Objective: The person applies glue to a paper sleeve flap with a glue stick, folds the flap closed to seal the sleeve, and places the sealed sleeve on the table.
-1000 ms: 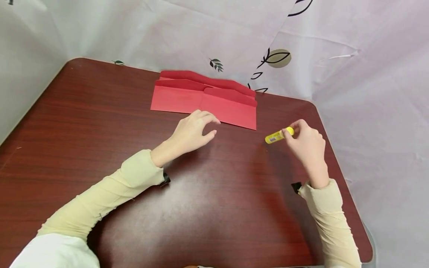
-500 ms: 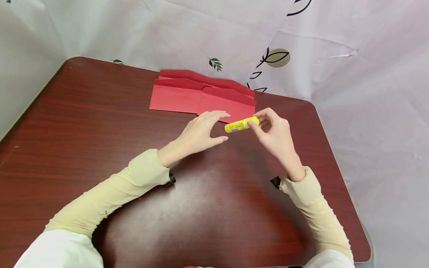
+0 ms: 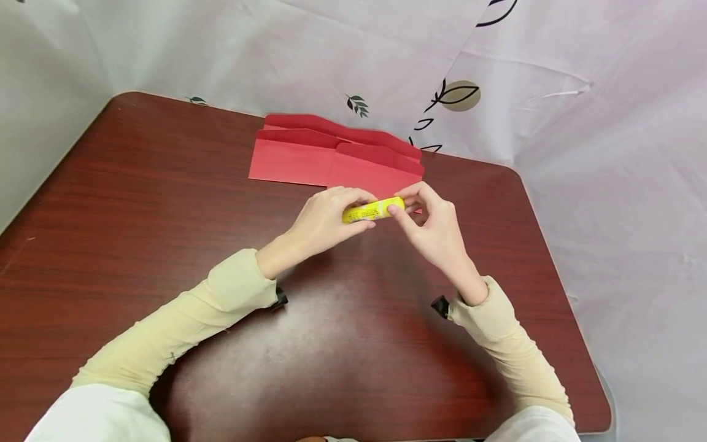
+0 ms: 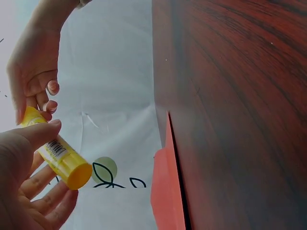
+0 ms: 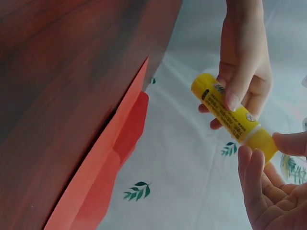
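Observation:
A yellow glue stick [image 3: 371, 212] is held between both hands above the table, lying nearly level in the head view. My left hand [image 3: 320, 220] grips its body, thumb on the near side and fingers behind. My right hand [image 3: 436, 228] pinches the capped end between thumb and fingers. In the right wrist view the glue stick [image 5: 225, 112] shows dark print and a pale ring below its cap. A barcode and the round base of the glue stick [image 4: 64, 160] appear in the left wrist view. Behind the hands lie two overlapping red envelopes [image 3: 293, 161], flaps open.
The dark red-brown wooden table [image 3: 138, 202] bears the envelopes near its back edge. A pale curtain with leaf prints [image 3: 309, 55] hangs behind and along the sides of the table.
My right hand has brought the glue stick leftward from the right side of the table. My left hand has moved slightly right and closed its fingers on the glue stick's body.

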The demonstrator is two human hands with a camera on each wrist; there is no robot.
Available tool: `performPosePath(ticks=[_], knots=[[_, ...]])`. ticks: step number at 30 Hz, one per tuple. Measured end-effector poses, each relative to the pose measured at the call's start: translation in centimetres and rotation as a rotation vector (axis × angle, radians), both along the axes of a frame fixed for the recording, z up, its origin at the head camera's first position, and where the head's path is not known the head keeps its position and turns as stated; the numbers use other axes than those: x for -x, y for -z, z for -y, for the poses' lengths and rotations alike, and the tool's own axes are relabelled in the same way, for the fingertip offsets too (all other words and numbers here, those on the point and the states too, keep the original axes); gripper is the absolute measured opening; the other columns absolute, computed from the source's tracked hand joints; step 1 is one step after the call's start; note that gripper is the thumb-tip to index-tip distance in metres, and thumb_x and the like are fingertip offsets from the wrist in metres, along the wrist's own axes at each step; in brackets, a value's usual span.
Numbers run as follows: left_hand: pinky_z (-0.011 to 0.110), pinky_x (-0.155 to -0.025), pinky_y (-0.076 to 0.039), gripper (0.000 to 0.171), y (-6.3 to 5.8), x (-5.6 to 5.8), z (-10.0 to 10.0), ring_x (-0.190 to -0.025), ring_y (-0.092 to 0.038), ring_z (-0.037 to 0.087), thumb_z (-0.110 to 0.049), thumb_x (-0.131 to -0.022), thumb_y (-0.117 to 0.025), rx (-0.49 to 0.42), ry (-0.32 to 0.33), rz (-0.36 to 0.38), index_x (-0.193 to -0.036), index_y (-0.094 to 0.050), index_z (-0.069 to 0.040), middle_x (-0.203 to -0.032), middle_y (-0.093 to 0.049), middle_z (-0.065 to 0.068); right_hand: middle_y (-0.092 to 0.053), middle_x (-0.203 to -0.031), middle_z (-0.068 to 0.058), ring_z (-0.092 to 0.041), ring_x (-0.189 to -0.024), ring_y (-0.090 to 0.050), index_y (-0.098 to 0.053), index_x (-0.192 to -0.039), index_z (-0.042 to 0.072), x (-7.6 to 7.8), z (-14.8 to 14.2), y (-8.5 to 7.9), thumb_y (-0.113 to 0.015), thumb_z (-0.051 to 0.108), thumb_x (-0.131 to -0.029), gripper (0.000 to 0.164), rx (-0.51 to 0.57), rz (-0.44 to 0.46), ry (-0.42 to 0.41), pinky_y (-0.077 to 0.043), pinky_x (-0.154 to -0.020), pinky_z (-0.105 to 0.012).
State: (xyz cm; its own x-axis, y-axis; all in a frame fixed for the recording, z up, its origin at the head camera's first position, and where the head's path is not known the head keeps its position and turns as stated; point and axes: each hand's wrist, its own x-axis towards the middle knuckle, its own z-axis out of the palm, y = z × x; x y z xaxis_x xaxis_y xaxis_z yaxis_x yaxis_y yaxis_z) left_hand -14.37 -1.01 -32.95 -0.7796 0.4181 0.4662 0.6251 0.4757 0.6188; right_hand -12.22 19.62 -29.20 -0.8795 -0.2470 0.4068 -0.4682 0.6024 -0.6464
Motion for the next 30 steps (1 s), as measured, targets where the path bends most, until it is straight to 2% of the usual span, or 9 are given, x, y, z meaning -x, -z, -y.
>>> performPosePath(ticks=[6, 10, 15, 22, 30], knots=[[0.031, -0.074, -0.051, 0.032, 0.0, -0.1, 0.4, -0.081, -0.062, 0.014, -0.025, -0.078, -0.080, -0.012, -0.014, -0.046, -0.106, -0.071, -0.013, -0.094, -0.071, 0.000, -0.070, -0.088, -0.008, -0.011, -0.073, -0.063, -0.061, -0.105, 0.002, 0.1, 0.3, 0.5, -0.069, 0.013, -0.088, 0.021, 0.034, 0.062, -0.012, -0.052, -0.068, -0.015], [0.031, -0.070, -0.051, 0.031, 0.2, -0.2, 0.6, -0.079, -0.060, 0.014, -0.025, -0.077, -0.081, 0.013, -0.036, -0.075, -0.104, -0.071, -0.014, -0.090, -0.070, 0.000, -0.069, -0.084, -0.013, -0.018, -0.065, -0.062, -0.060, -0.106, 0.000, 0.2, 0.5, 0.7, -0.069, 0.010, -0.088, 0.022, 0.033, 0.136, -0.017, -0.050, -0.059, -0.019], [0.031, -0.066, -0.051, 0.029, 0.3, -0.2, 0.9, -0.078, -0.058, 0.015, -0.025, -0.076, -0.082, 0.043, -0.058, -0.135, -0.102, -0.071, -0.015, -0.087, -0.068, -0.001, -0.067, -0.078, -0.009, -0.012, -0.055, -0.060, -0.059, -0.103, 0.006, 0.5, 0.6, 1.1, -0.069, 0.020, -0.090, 0.021, 0.037, 0.208, -0.029, -0.050, -0.054, -0.023], [0.033, -0.064, -0.050, 0.035, 0.4, -0.4, 1.2, -0.077, -0.058, 0.018, -0.027, -0.077, -0.081, 0.095, -0.054, -0.140, -0.108, -0.070, -0.014, -0.090, -0.069, 0.002, -0.064, -0.075, -0.008, -0.013, -0.055, -0.055, -0.056, -0.100, 0.008, 0.9, 0.7, 1.7, -0.067, 0.022, -0.091, 0.020, -0.023, 0.105, -0.084, -0.045, -0.052, -0.025], [0.035, -0.064, -0.051, 0.035, 0.3, -0.6, 1.5, -0.078, -0.058, 0.019, -0.029, -0.081, -0.077, 0.163, -0.051, -0.140, -0.110, -0.070, -0.013, -0.095, -0.070, 0.003, -0.061, -0.074, -0.003, -0.011, -0.059, -0.053, -0.057, -0.101, 0.006, 1.1, 0.9, 2.4, -0.069, 0.016, -0.089, 0.019, -0.042, 0.052, -0.113, -0.043, -0.053, -0.021]])
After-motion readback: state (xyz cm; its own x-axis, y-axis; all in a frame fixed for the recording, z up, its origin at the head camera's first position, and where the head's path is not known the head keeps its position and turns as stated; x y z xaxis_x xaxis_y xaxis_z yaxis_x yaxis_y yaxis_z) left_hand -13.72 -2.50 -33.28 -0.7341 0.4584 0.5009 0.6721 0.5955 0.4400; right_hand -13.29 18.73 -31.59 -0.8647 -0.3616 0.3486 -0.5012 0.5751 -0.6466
